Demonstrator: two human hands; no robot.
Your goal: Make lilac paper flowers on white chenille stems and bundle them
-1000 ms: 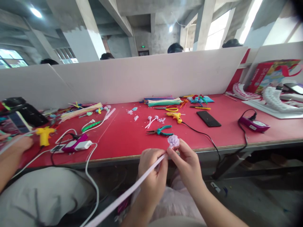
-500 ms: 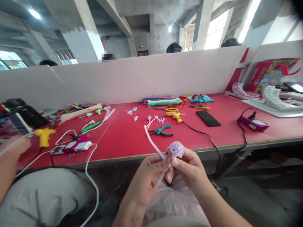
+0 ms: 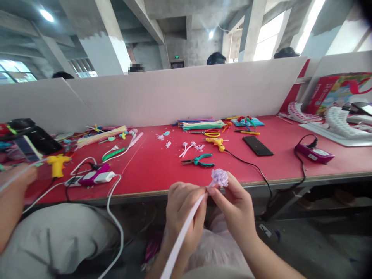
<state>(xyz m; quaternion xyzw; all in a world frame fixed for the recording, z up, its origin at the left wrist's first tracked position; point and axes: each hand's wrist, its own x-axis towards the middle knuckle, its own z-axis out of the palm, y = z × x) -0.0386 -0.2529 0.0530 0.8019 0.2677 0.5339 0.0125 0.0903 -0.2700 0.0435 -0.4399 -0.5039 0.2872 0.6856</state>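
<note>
Pale strip: runs from the near edge of view up into the left hand; the pale strip (image 3: 180, 236) is slightly curved.
Left hand: the left hand (image 3: 186, 209) is closed around the pale strip, fingertips pinching it just below the flower.
Right hand: the right hand (image 3: 236, 205) grasps the base of the lilac flower between thumb and fingers, its thumb close beside the left fingertips.
Lilac flower: the lilac flower (image 3: 220, 177) is held head up, in front of the near edge of the red counter (image 3: 154, 170).
Pliers: teal-handled pliers (image 3: 200, 160) lie beyond the hands, tips pointing left.
Stemmed pieces: two small stemmed pieces (image 3: 187, 148) lie behind the pliers, beside lilac bits (image 3: 199, 147).
Glue gun: a yellow glue gun (image 3: 215, 143), black cord attached, lies left of a dark phone (image 3: 257, 146).
Scissors: yellow-handled scissors (image 3: 211, 134) lie behind the glue gun.
Bundle: multicoloured stems (image 3: 202, 125) lie near the white partition (image 3: 180, 95).
</note>
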